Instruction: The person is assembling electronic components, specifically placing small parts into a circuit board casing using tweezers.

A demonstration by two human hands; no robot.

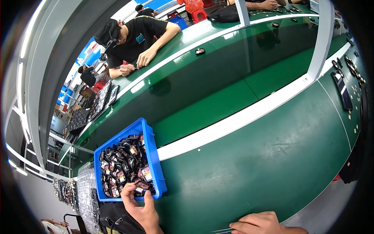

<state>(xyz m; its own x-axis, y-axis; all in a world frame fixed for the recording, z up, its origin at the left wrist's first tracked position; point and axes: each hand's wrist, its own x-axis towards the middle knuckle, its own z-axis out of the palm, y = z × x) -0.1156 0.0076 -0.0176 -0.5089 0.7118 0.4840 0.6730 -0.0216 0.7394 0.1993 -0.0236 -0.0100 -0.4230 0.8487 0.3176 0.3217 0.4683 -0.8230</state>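
A blue plastic bin (157, 171) stands left of centre, heaped with small black devices (122, 163) that show pinkish and yellow labels. At its near edge, my left hand (142, 210) has thumb and fingers curled about one small black device (142, 186). Whether that device is lifted off the pile, I cannot tell. My right hand (259, 224) lies low on the green table with its fingers bent together. Two thin pale prongs, like tweezers (221, 231), stick out leftward from under its fingertips; the rest of them is hidden.
A white divider (241, 121) separates my green tabletop (249, 167) from a lower green strip, where one device (200, 51) lies. Across it sits a person in black (142, 37). A grey post (321, 43) rises at right, near a phone-like slab (342, 91). A black bag (119, 216) hangs below the bin.
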